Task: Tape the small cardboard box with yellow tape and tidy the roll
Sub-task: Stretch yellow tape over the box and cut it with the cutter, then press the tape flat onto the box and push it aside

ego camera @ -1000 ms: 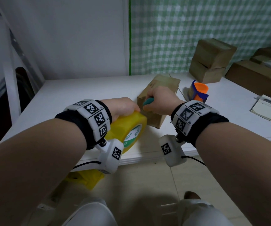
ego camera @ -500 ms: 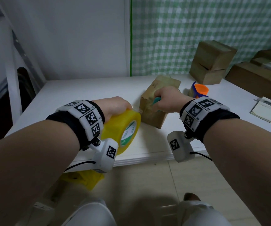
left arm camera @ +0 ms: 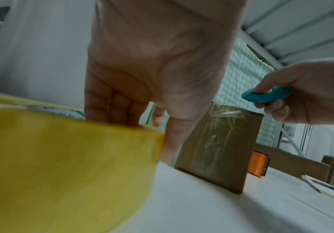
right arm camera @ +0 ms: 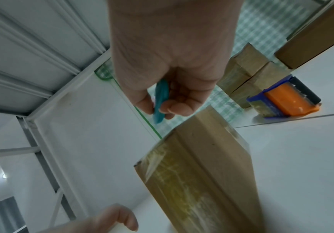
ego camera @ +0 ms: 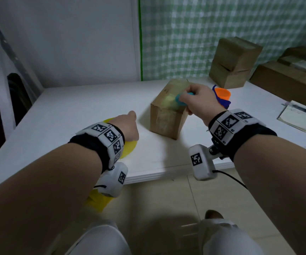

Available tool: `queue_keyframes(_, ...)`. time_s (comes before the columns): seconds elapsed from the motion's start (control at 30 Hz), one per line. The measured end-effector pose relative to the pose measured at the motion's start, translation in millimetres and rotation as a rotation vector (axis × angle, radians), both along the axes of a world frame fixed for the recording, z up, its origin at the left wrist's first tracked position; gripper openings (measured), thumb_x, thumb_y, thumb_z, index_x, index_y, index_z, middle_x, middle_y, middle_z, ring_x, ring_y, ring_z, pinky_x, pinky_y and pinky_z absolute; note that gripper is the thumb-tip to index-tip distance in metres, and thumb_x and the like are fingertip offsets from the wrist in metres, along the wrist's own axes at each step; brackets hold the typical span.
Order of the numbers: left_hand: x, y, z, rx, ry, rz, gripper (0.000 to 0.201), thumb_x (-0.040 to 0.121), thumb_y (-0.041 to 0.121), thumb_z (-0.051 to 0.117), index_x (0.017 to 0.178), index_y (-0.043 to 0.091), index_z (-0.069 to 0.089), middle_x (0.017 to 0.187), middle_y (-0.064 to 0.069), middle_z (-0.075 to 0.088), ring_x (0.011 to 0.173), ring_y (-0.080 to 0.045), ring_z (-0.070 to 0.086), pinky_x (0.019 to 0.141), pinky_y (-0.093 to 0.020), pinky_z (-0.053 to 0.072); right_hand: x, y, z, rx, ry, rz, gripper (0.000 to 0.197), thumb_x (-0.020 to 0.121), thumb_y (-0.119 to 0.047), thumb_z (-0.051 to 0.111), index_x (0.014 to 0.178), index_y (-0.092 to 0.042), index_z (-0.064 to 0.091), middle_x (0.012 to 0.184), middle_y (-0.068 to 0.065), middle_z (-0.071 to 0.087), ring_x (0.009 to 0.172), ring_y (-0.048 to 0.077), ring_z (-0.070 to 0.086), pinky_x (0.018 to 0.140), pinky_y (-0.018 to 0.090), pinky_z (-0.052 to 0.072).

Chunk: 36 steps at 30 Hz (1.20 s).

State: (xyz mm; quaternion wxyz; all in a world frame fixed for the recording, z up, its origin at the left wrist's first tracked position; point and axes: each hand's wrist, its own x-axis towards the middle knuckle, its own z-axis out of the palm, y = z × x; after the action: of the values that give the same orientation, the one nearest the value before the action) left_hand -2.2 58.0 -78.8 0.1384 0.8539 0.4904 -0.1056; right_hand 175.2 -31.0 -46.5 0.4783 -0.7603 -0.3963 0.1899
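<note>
The small cardboard box point(ego camera: 167, 115) stands on the white table point(ego camera: 74, 111), with glossy yellow-tinted tape over its top and near face point(left arm camera: 218, 145). The yellow tape roll point(ego camera: 129, 149) lies flat to the box's left, mostly hidden under my left wrist. It fills the lower left of the left wrist view point(left arm camera: 62, 157). My left hand point(ego camera: 130, 122) holds the roll, fingers point(left arm camera: 112, 108) in its core and thumb outside. My right hand point(ego camera: 187, 100) pinches a teal cutter point(ego camera: 179, 99) just above the box's top. The cutter point(right arm camera: 161, 100) is clear of the cardboard.
An orange and blue tape dispenser point(ego camera: 222, 96) sits right behind the box. Stacked brown boxes point(ego camera: 235, 61) and a long carton point(ego camera: 286, 80) stand at the back right, papers point(ego camera: 296, 116) at the right. The table's front edge is near my wrists. A yellow object point(ego camera: 97, 201) lies on the floor.
My left hand carried the roll left, away from the box, and laid it flat on the table. My right hand lifted the cutter from the box's near edge to above its top.
</note>
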Motion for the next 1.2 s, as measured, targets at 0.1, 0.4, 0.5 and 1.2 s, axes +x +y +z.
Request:
queue_keyframes(0.1, 5.9, -0.7, -0.3, -0.004, 0.098, -0.019, 0.063, 0.079, 0.022, 0.064, 0.133, 0.01, 0.033, 0.116, -0.013, 0.058, 0.103, -0.031, 0.059, 0.075, -0.036, 0.049, 3.5, -0.8, -6.1, 0.016, -0.014, -0.024, 0.008, 0.083, -0.013, 0.053, 0.08, -0.02, 0.05, 0.082, 0.012, 0.056, 0.059, 0.024, 0.055, 0.061, 0.041, 0.052)
queue_keyframes(0.4, 38.4, 0.6, 28.8, -0.057, -0.556, 0.007, 0.053, 0.09, 0.015, 0.042, 0.142, 0.025, 0.037, 0.135, -0.011, 0.054, 0.122, -0.03, 0.051, 0.088, -0.029, 0.04, 15.2, -7.5, -19.7, -0.029, -0.082, -0.103, 0.034, 0.083, -0.006, 0.038, 0.087, -0.018, 0.069, 0.093, 0.007, 0.063, 0.096, 0.037, 0.066, 0.088, 0.049, 0.054)
queue_keyframes(0.5, 44.3, -10.2, 32.5, -0.194, -0.688, 0.0, 0.042, 0.092, 0.017, 0.043, 0.131, 0.024, 0.054, 0.135, -0.005, 0.057, 0.124, -0.024, 0.052, 0.096, -0.029, 0.042, 18.7, -7.7, -25.3, -0.049, -0.043, -0.11, 0.029, 0.089, -0.009, 0.043, 0.101, -0.012, 0.069, 0.098, 0.002, 0.062, 0.095, 0.032, 0.068, 0.089, 0.047, 0.055)
queue_keyframes(1.2, 58.6, -9.3, 10.5, 0.276, -0.401, -0.39, 0.068, 0.079, 0.067, 0.045, 0.131, 0.025, 0.056, 0.136, -0.003, 0.058, 0.124, -0.028, 0.051, 0.104, -0.04, 0.039, 22.3, -7.6, -47.9, -0.052, 0.147, -0.055, 0.042, 0.09, -0.048, 0.049, 0.099, -0.009, 0.062, 0.079, 0.001, 0.061, 0.076, 0.021, 0.062, 0.076, 0.037, 0.058)
